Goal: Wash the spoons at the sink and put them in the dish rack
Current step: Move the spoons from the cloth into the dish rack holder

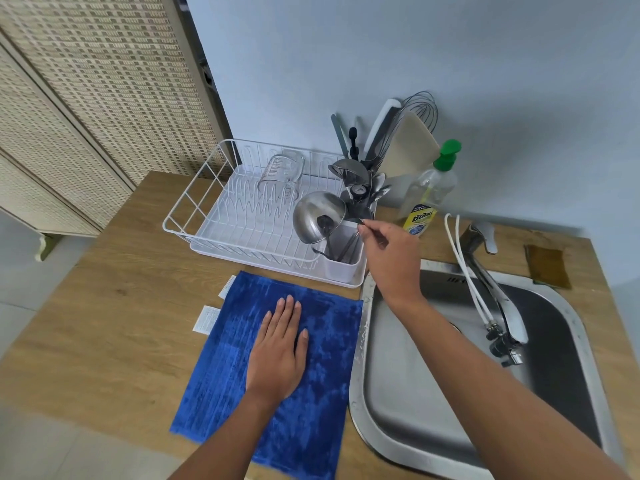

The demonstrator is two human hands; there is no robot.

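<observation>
Right hand (pixel 388 249), centre of frame, pinching a spoon (pixel 363 226) by thumb and fingertips above the white cutlery holder (pixel 341 268) at the near right corner of the dish rack (pixel 194 216). Bowl of that spoon hard to make out among the other utensils. Left hand (pixel 277 351) flat, fingers straight, on the blue towel (pixel 322 358), lower centre. Sink (pixel 415 393) lower right, cut off by the bottom edge.

Two bare forearms, left hand (pixel 277 351) and right hand (pixel 391 251), sleeveless, ringless.
</observation>
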